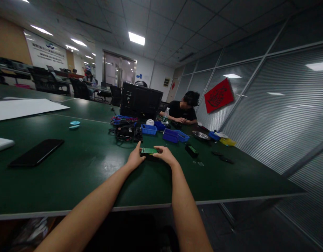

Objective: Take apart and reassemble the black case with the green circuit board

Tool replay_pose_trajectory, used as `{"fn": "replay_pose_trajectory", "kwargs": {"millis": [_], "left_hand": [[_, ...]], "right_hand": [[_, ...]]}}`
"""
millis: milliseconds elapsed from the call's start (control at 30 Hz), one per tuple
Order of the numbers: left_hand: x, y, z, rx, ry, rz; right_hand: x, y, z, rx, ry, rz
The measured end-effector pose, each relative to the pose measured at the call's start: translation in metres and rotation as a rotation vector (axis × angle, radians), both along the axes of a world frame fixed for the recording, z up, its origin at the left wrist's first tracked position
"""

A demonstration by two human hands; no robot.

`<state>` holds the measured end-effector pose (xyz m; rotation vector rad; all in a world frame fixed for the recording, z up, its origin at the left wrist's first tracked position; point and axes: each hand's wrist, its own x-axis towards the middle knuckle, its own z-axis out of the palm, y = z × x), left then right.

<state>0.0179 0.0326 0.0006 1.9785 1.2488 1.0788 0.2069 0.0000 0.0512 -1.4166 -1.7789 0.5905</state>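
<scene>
Between my two hands is a green circuit board (148, 151), and something dark shows beneath it. My left hand (135, 158) grips the board's left end, thumb and fingers around its edge. At the opposite end, my right hand (165, 155) grips the right side with bent fingers. The underside of the board is hidden. To the right, a black case with a green board in it (192, 151) lies on the table. Near that case are a small clear piece (200, 163) and a dark flat part (226, 159).
Beyond my hands stand blue bins (149, 130), a black power unit with cables (125, 131), a bottle (165, 116) and a monitor (141, 100). A metal bowl (201, 135) sits right, near a seated person (181, 111). A black tablet-like slab (36, 152) lies left on the green table (90, 189).
</scene>
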Motion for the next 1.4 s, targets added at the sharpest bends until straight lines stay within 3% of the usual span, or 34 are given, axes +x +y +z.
{"fn": "replay_pose_trajectory", "kwargs": {"millis": [200,400,533,967,1067,1233,1300,1400], "left_hand": [[-0.001,-0.003,0.004,-0.045,0.01,-0.006],[-0.001,-0.007,0.008,-0.074,-0.007,-0.003],[0.0,-0.007,0.008,-0.082,-0.013,0.011],[0.0,-0.003,0.004,-0.074,-0.024,0.008],[0.0,-0.002,0.003,-0.069,-0.006,0.036],[-0.001,0.0,0.0,-0.07,-0.001,0.038],[-0.001,0.001,-0.001,-0.07,0.003,0.038],[0.0,0.001,-0.002,-0.066,0.005,0.038]], "right_hand": [[-0.006,-0.002,0.003,0.057,-0.044,-0.058],[0.002,0.002,-0.004,0.123,0.087,-0.032],[0.007,0.004,-0.01,0.039,0.151,-0.031],[-0.003,0.009,-0.018,-0.016,-0.045,-0.049],[0.005,0.015,-0.023,-0.027,-0.088,-0.232],[0.038,0.015,-0.028,-0.082,-0.135,-0.866],[0.048,0.013,-0.029,-0.096,-0.123,-0.974],[0.053,0.013,-0.03,-0.091,-0.086,-1.009]]}}
